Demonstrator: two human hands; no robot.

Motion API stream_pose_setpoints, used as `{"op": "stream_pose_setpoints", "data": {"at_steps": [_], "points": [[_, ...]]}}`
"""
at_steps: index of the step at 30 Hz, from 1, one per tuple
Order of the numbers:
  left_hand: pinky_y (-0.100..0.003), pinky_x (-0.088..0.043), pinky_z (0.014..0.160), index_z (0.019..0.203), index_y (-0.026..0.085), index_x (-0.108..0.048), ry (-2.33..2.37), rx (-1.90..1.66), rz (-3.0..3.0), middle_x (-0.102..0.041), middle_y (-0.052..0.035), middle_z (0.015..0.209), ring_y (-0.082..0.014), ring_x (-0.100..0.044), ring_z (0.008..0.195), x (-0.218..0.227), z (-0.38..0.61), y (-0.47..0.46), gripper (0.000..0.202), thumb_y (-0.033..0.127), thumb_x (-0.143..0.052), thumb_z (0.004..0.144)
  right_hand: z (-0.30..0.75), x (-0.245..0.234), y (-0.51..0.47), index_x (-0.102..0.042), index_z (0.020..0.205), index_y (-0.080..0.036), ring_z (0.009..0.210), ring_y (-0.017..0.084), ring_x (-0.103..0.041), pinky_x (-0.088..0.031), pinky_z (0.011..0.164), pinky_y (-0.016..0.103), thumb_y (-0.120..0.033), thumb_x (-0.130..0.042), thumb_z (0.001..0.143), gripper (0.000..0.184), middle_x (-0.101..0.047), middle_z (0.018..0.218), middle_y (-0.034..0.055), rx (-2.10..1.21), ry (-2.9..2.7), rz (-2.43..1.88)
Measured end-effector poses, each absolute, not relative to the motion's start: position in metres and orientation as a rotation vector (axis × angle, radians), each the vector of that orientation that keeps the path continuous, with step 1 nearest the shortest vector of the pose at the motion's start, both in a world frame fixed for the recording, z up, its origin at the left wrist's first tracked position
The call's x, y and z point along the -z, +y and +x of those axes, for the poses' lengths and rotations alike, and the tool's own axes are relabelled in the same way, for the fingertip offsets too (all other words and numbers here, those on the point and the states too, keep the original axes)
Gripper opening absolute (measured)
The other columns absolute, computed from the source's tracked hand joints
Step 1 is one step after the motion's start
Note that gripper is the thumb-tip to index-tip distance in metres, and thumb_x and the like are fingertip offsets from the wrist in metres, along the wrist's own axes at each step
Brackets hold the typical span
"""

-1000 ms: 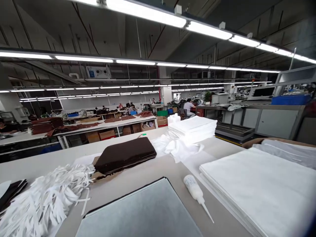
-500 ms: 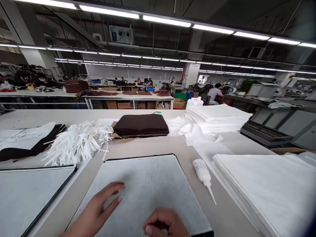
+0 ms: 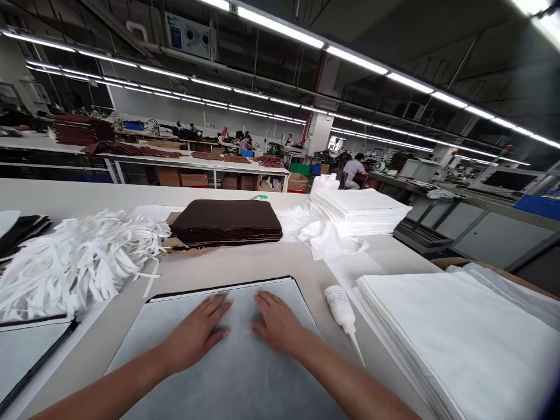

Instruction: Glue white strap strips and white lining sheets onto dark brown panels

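Note:
My left hand and my right hand rest flat and side by side near the far edge of a pale grey fibrous sheet. The sheet lies on a dark panel whose black edge shows at the far side. Beyond my fingers sits a stack of dark brown panels. A white plastic glue bottle with a long nozzle lies just right of my right hand, not touching it. A heap of white strips lies to the left.
A tall stack of white sheets fills the near right of the worktable. Crumpled white material and another white stack lie farther back. A similar sheet-covered panel lies left. Co-workers sit among distant benches.
Both hands have come into view and now lie flat on the sheet. The left hand has moved forward, and the right has opened from its curled pose. The head view has swung, leveled and tilted.

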State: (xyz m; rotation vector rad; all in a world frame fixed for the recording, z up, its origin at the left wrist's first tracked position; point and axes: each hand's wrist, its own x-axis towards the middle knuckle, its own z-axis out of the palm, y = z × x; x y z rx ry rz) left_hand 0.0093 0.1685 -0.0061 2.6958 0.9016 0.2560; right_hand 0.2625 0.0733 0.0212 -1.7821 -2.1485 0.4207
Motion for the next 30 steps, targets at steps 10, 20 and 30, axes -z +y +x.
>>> {"op": "stream_pose_setpoints", "data": {"at_steps": [10, 20, 30], "points": [[-0.058, -0.031, 0.122, 0.158, 0.041, -0.014, 1.033, -0.266, 2.82, -0.015, 0.0003, 0.167, -0.029, -0.021, 0.153, 0.049, -0.027, 0.192, 0.066, 0.059, -0.041, 0.101, 0.291, 0.003, 0.093, -0.016, 0.162, -0.011, 0.157, 0.027, -0.007, -0.011, 0.129, 0.05, -0.059, -0.031, 0.105, 0.076, -0.01, 0.169, 0.0138, -0.456, -2.241, -1.83], [-0.058, -0.033, 0.122, 0.159, 0.023, -0.025, 1.35, -0.168, 2.681, -0.024, -0.0106, 0.165, -0.0322, -0.025, 0.152, 0.021, -0.103, 0.176, 0.071, 0.062, -0.038, 0.101, 0.363, 0.04, 0.076, -0.026, 0.16, -0.007, 0.155, 0.029, -0.02, -0.023, 0.127, 0.054, -0.059, -0.032, 0.103, 0.077, -0.023, 0.165, 0.0183, -0.111, -2.023, -2.082], [-0.053, -0.049, 0.106, 0.141, 0.015, -0.054, 1.47, -0.323, 2.444, -0.055, -0.0172, 0.145, -0.036, -0.06, 0.124, -0.008, -0.12, 0.236, 0.06, 0.057, -0.043, 0.098, 0.354, 0.006, 0.093, -0.05, 0.147, -0.01, 0.14, 0.031, -0.049, -0.043, 0.116, 0.05, -0.052, -0.038, 0.101, 0.063, -0.053, 0.15, 0.0168, -0.085, -1.859, -2.034]]}}
